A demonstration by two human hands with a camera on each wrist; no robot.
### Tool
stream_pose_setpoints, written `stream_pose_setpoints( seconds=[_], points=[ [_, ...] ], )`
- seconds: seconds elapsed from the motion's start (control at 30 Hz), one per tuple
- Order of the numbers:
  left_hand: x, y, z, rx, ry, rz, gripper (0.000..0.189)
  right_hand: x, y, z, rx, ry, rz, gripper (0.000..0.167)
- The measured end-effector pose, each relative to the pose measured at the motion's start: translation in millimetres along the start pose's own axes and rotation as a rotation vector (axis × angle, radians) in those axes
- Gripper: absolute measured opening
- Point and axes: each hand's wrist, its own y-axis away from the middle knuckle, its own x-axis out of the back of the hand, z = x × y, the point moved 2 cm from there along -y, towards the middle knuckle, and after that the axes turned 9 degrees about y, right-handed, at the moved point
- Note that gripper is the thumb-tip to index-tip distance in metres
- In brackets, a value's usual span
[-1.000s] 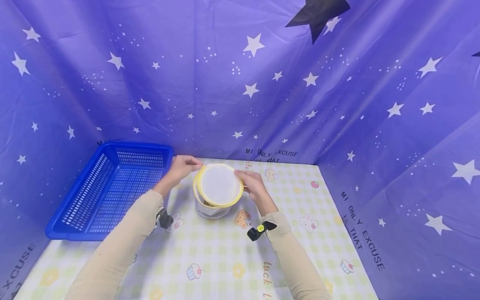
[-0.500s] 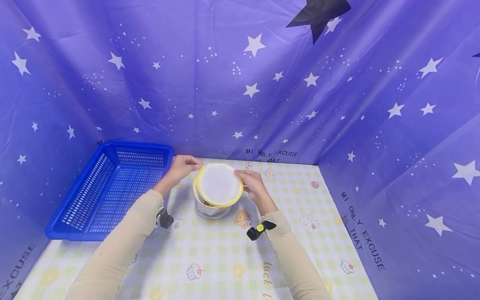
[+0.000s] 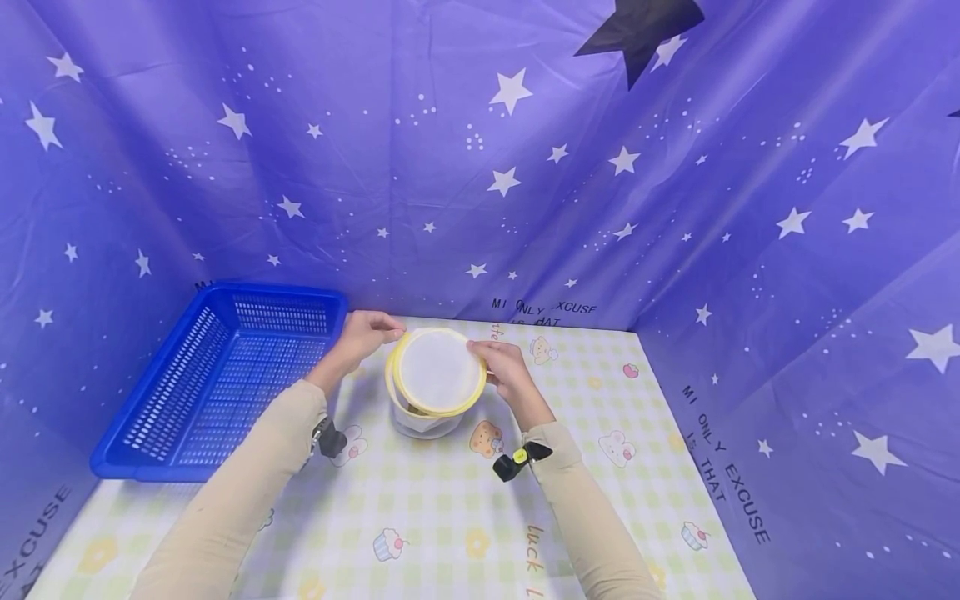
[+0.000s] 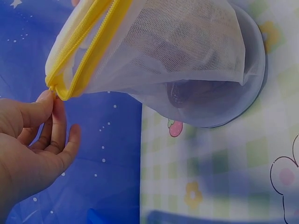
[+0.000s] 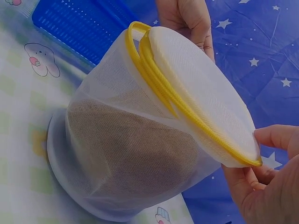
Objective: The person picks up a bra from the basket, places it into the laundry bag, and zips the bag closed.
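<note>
A round white mesh laundry bag (image 3: 423, 427) with a yellow zipper (image 4: 88, 51) stands on the table. Its white mesh lid (image 3: 442, 371) slants over the top, and the zipper gapes along one side. In the left wrist view, my left hand (image 4: 35, 149) pinches the zipper at its end with thumb and fingertips. On the opposite side, my right hand (image 5: 271, 182) holds the lid's edge between thumb and fingers. Through the mesh in the right wrist view, a brown bulky thing (image 5: 135, 149) shows inside the bag; its kind is not clear.
To the left of the bag lies a blue perforated plastic basket (image 3: 247, 375), close to my left forearm. A checked tablecloth (image 3: 450, 492) with cartoon prints covers the table. A purple star-patterned curtain (image 3: 420, 183) hangs behind and on both sides.
</note>
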Motion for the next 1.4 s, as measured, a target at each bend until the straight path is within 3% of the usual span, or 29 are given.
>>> stream_pose_setpoints(
  seconds=[0.67, 0.97, 1.4],
  points=[
    [3.2, -2.5, 2.2, 0.009, -0.02, -0.026, 0.023, -2.5, -2.7, -4.0, -0.022, 0.01, 0.003, 0.033],
    [3.6, -1.5, 2.1, 0.009, -0.026, -0.08, 0.024, -3.2, -1.8, -3.7, -0.03, 0.003, 0.018, 0.032],
    [2.9, 0.7, -1.2, 0.018, -0.041, -0.056, 0.021, -1.9, 0.8, 0.9, -0.04, -0.003, 0.072, 0.028]
  ],
)
